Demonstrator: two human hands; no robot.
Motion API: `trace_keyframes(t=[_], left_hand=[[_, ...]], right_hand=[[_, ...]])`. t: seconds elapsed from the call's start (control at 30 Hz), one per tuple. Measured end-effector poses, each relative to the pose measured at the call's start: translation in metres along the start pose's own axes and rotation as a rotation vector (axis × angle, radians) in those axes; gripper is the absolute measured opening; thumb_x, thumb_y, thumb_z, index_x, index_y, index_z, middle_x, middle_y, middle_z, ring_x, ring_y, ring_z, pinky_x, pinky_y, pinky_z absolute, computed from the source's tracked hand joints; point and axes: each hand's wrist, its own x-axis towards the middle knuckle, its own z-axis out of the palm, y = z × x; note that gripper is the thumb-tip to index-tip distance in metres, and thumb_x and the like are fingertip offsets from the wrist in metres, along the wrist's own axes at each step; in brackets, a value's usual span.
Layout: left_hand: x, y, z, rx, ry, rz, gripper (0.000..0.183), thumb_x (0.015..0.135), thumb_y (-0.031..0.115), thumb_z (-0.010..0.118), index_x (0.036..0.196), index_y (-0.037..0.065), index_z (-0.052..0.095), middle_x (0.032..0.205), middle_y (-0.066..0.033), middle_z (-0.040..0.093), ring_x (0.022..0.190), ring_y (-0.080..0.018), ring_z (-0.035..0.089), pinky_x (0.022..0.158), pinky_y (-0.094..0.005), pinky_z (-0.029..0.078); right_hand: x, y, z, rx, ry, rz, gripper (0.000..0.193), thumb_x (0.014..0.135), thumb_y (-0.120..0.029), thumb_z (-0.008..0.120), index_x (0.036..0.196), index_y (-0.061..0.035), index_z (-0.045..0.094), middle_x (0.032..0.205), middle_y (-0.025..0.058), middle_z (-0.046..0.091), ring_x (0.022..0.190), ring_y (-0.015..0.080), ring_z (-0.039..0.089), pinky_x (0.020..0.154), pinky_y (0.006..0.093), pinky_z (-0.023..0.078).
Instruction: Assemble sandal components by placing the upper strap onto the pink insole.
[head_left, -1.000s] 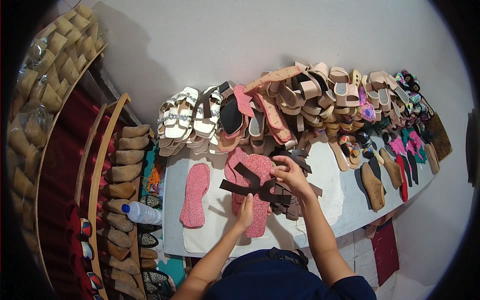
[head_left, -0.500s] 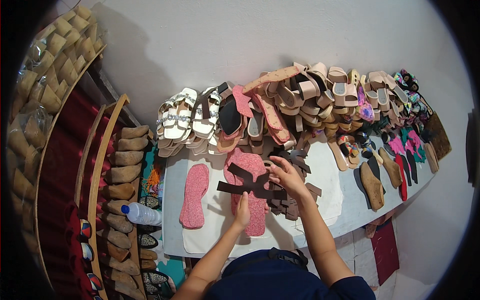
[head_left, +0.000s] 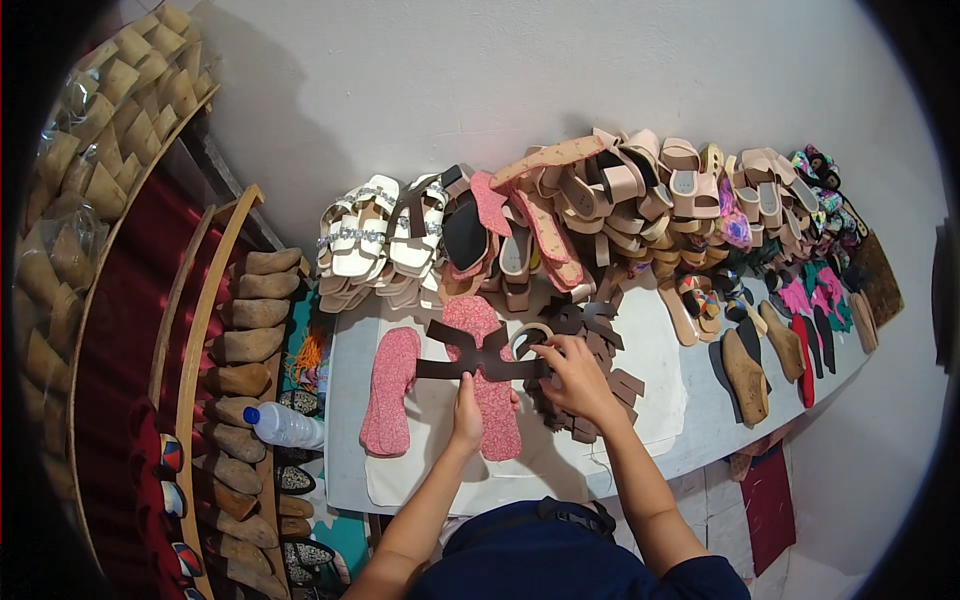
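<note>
My left hand (head_left: 467, 412) is closed round a pink patterned insole (head_left: 501, 425), its thumb on top and fingertips showing at the far edge. Across the insole lies a dark brown cut-out sandal upper (head_left: 478, 365) with several strap ends, pressed down by that thumb. My right hand (head_left: 577, 378) has its fingers bent together by the upper's right end, beside a pale ring-shaped roll (head_left: 520, 343) like tape. What those fingertips pinch is hidden. More brown cut pieces (head_left: 592, 385) lie in a heap under and past my right hand.
Stacked pink insoles (head_left: 390, 395) lie left on a white sheet (head_left: 655, 400). White sandals (head_left: 360, 235) and beige sandals (head_left: 690, 185) pile along the wall. A wooden shoe last (head_left: 745, 375) lies at the right. A water bottle (head_left: 285, 425) and a rack of lasts (head_left: 247, 347) stand left.
The insole and upper have turned and shifted slightly left and away from me. My right hand has moved down a little, its fingers drawn closer together. The ring-shaped roll shows more fully.
</note>
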Motion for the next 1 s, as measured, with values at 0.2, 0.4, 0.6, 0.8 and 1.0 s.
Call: trace_keyframes(t=[0.2,0.4,0.6,0.8,1.0], left_hand=[[-0.001,0.005,0.006,-0.050,-0.004,-0.038,0.059,0.087,0.048,0.012,0.092,0.002,0.050,0.071,-0.0101,0.056,0.063,-0.0197,0.055,0.061,-0.0307,0.046],[-0.002,0.004,0.005,-0.072,-0.045,-0.056,0.060,0.086,0.050,0.010,0.094,0.004,0.049,0.072,-0.0107,0.056,0.064,-0.0202,0.055,0.061,-0.0314,0.046],[-0.002,0.004,0.006,-0.052,-0.071,-0.078,0.062,0.085,0.052,0.009,0.099,0.004,0.047,0.074,-0.0119,0.056,0.065,-0.0209,0.056,0.060,-0.0318,0.046],[-0.004,0.003,0.013,-0.021,-0.063,-0.095,0.066,0.084,0.054,0.007,0.102,0.004,0.046,0.075,-0.0127,0.056,0.065,-0.0210,0.057,0.059,-0.0317,0.047],[-0.001,-0.002,0.013,0.025,-0.113,-0.049,0.069,0.083,0.056,0.007,0.104,0.003,0.045,0.075,-0.0126,0.056,0.064,-0.0204,0.057,0.059,-0.0305,0.047]], right_hand=[[-0.002,-0.004,0.004,-0.251,0.052,-0.103,0.042,0.059,-0.008,0.065,0.100,-0.0073,0.052,0.095,0.0080,0.051,0.086,0.0252,0.051,0.072,0.0338,0.043],[-0.002,-0.001,0.009,0.025,0.070,-0.035,0.036,0.064,-0.005,0.061,0.099,-0.0055,0.052,0.096,0.0090,0.051,0.083,0.0239,0.055,0.066,0.0333,0.046],[0.000,-0.002,0.012,0.377,0.065,0.033,0.034,0.071,-0.001,0.057,0.103,-0.0031,0.049,0.096,0.0093,0.052,0.081,0.0197,0.059,0.064,0.0296,0.048],[-0.003,0.003,0.022,0.736,0.046,0.292,0.032,0.075,0.001,0.054,0.105,-0.0012,0.047,0.086,0.0073,0.057,0.076,0.0099,0.057,0.061,0.0218,0.044],[-0.003,0.003,0.029,0.950,0.047,0.427,0.036,0.073,0.007,0.052,0.108,0.0002,0.046,0.104,0.0070,0.052,0.090,0.0123,0.053,0.078,0.0242,0.044]])
